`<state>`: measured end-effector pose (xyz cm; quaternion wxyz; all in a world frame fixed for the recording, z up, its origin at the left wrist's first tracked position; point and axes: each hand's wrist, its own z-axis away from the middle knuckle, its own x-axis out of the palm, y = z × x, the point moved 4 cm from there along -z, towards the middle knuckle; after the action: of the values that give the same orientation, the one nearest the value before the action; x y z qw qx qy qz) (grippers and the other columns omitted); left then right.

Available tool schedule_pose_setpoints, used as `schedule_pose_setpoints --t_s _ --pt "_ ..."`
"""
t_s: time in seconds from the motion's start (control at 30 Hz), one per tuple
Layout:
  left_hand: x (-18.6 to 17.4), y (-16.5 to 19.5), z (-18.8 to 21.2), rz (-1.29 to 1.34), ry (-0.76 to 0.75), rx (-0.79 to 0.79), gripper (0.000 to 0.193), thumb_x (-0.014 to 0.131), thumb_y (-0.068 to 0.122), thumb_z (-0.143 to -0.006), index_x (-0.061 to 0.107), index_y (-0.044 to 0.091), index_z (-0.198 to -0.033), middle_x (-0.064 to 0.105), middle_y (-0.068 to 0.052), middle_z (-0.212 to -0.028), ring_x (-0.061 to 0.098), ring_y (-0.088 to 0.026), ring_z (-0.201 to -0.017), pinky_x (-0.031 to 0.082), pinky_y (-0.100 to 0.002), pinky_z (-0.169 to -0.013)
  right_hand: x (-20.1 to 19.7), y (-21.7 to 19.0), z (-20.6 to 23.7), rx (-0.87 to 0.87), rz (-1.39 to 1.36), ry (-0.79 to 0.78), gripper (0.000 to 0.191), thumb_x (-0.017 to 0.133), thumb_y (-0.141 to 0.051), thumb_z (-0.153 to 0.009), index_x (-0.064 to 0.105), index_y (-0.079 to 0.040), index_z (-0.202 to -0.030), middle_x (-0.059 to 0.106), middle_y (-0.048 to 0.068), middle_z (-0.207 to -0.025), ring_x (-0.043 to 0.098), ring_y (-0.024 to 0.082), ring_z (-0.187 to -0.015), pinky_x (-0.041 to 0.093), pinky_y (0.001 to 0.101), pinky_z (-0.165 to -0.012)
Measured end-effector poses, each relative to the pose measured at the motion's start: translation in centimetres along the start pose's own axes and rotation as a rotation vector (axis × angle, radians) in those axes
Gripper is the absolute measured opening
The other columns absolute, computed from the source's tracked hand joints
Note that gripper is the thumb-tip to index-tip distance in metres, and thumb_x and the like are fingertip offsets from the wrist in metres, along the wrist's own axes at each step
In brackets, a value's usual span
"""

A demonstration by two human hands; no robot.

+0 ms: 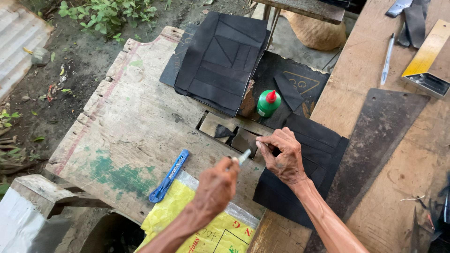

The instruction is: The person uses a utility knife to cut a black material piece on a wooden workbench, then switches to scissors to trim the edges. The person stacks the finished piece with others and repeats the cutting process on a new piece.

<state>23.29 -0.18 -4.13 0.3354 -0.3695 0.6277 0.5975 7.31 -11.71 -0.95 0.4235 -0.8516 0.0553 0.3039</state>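
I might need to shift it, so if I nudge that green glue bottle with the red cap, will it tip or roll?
The green bottle stands upright and looks small and plastic, so probably light and easily tipped. Its round body would likely roll once down. The uneven wooden bench beneath may make it wobble.

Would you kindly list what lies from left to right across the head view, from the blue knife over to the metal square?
Blue knife → left hand → green glue bottle → right hand → pen → metal square.
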Motion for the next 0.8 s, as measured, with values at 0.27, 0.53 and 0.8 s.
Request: schedule_pose_setpoints --t_s 0.27,0.53,0.8 --pt "0.3 -0.1 0.3 0.066 0.019 -0.025 0.025 0.056 0.011 -0.103 0.07 -0.007 -0.112 0.063 -0.012 -0.081 0.051 -0.013 -0.043 0.039 -0.027 -0.028 0.0 -0.1 -0.1 -0.005 0.006 0.007 0.01 0.081 -0.006 -0.081 0.078 -0.009 -0.09 0.055 0.0 -0.066 0.05 0.018 -0.068 0.042 0.0326 -0.07" --pt "-2.4 1.3 0.0 0.059 0.159 -0.004 0.024 0.054 0.011 -0.102 0.071 -0.005 -0.109 0.064 -0.012 -0.082 0.057 -0.016 -0.05 0.045 -0.032 -0.039 0.0 -0.1 -0.1 -0.01 0.004 0.008 0.01 0.08 -0.006 -0.081 0.077 -0.01 -0.089 0.055 0.0 -0.065 0.051 0.018 -0.068 0.042 0.0326 -0.07" --pt "-0.3 0.9 0.2 0.015 0.051 -0.037 0.029 0.052 0.009 -0.104 0.068 -0.01 -0.118 0.062 -0.011 -0.08 0.051 -0.013 -0.044 0.042 -0.027 -0.03 0.0 0.1 0.0 -0.012 -0.004 0.011 0.011 0.08 -0.006 -0.081 0.077 -0.01 -0.09 0.055 0.0 -0.066 0.051 0.018 -0.068 0.042 0.0325 -0.071"
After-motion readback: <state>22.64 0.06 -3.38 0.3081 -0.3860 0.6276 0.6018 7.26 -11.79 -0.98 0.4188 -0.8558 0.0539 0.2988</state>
